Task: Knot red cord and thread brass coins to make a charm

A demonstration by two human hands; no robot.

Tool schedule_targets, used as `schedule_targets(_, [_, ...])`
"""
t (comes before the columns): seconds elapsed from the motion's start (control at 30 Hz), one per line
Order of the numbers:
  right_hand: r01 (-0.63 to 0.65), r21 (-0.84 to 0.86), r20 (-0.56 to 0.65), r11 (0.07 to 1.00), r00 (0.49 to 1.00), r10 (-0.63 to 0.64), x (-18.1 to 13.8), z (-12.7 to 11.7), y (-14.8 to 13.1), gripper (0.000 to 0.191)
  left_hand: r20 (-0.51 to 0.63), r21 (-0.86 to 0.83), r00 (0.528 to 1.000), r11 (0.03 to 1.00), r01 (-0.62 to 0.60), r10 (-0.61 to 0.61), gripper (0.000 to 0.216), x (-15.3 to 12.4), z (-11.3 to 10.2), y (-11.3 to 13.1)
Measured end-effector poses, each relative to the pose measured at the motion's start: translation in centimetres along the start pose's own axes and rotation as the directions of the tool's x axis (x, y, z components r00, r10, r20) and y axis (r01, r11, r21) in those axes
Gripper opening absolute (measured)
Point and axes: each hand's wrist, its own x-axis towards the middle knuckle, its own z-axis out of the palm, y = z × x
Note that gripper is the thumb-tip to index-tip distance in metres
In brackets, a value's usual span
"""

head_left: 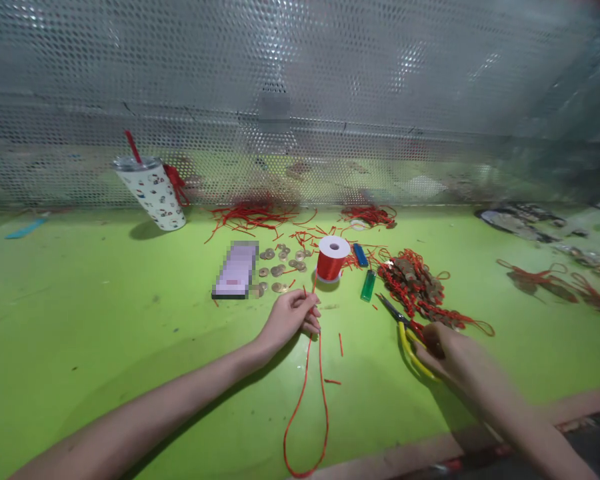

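Note:
My left hand [293, 315] pinches a red cord [326, 407] in front of the spool. The cord hangs from my fingers in a long loop toward the table's near edge. Just beyond the fingers stands a white-ended spool of red cord [330, 263]. At the right, my right hand [440, 350] is closed on yellow-handled scissors [407, 337], whose blades point away toward the lighters. A pile of brass coins tied with red cord [415, 283] lies right behind the scissors. Loose coins [279, 270] are scattered left of the spool.
A phone [236, 270] lies left of the coins. Green [368, 285] and blue [360, 255] lighters lie beside the spool. A patterned tumbler [155, 193] stands at the back left. Cut red cords [253, 217] lie along the perforated screen [300, 80]. Tied coin strings [545, 280] lie at far right.

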Motion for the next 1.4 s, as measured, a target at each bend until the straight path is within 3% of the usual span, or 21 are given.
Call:
schedule_targets(0.1, [-0.094, 0.242, 0.166, 0.966, 0.985, 0.055, 0.2, -1.4, 0.8, 0.039, -0.024, 0.020, 1.000, 1.000, 0.012, -0.012, 0.023, 0.0, 0.1, 0.1])
schedule_targets(0.27, [-0.230, 0.565, 0.345, 0.793, 0.938, 0.026, 1.3, -3.2, 0.2, 0.048, -0.012, 0.040, 1.000, 0.999, 0.006, -0.006, 0.024, 0.1, 0.3, 0.0])
schedule_targets(0.4, [-0.218, 0.571, 0.428, 0.791, 0.902, -0.060, 3.1, -4.0, -2.6, 0.043, -0.024, 0.054, 1.000, 0.999, 0.002, -0.001, 0.028, 0.1, 0.3, -0.1])
schedule_targets(0.57, [-0.071, 0.556, 0.582, 0.828, 0.745, -0.326, 7.0, -5.3, -6.5, 0.046, -0.037, 0.072, 0.999, 0.997, -0.010, 0.013, 0.023, 0.1, 0.3, -0.2])
schedule_targets(0.67, [-0.037, 0.547, 0.619, 0.836, 0.690, -0.375, 9.7, -5.5, -7.8, 0.051, -0.043, 0.088, 0.999, 0.996, -0.004, 0.007, 0.018, 0.2, 0.2, -0.1])
schedule_targets(0.8, [0.060, 0.472, 0.707, 0.879, 0.570, -0.418, 12.8, -5.0, -9.2, 0.056, -0.043, 0.108, 0.999, 0.994, -0.014, 0.018, 0.021, 0.2, 0.1, -0.1])
schedule_targets(0.87, [0.160, 0.404, 0.720, 0.901, 0.551, -0.421, 14.0, -4.7, -10.0, 0.057, -0.040, 0.112, 0.999, 0.993, -0.028, 0.033, 0.024, 0.2, 0.1, -0.2])
schedule_targets(0.97, [0.254, 0.364, 0.760, 0.896, 0.476, -0.443, 15.1, -4.2, -11.0, 0.057, -0.033, 0.113, 0.998, 0.993, -0.043, 0.047, 0.026, 0.2, 0.0, -0.3])
schedule_targets(1.13, [0.279, 0.507, 0.730, 0.815, 0.364, -0.579, 16.1, -3.7, -12.1, 0.056, -0.013, 0.127, 0.999, 0.991, -0.044, 0.046, 0.028, 0.3, 0.0, -0.6])
schedule_targets(1.4, [0.274, 0.666, 0.609, 0.693, 0.336, -0.718, 16.3, -3.5, -12.6, 0.053, -0.017, 0.155, 0.995, 0.984, -0.090, 0.093, 0.026, 0.3, 0.0, -0.6])
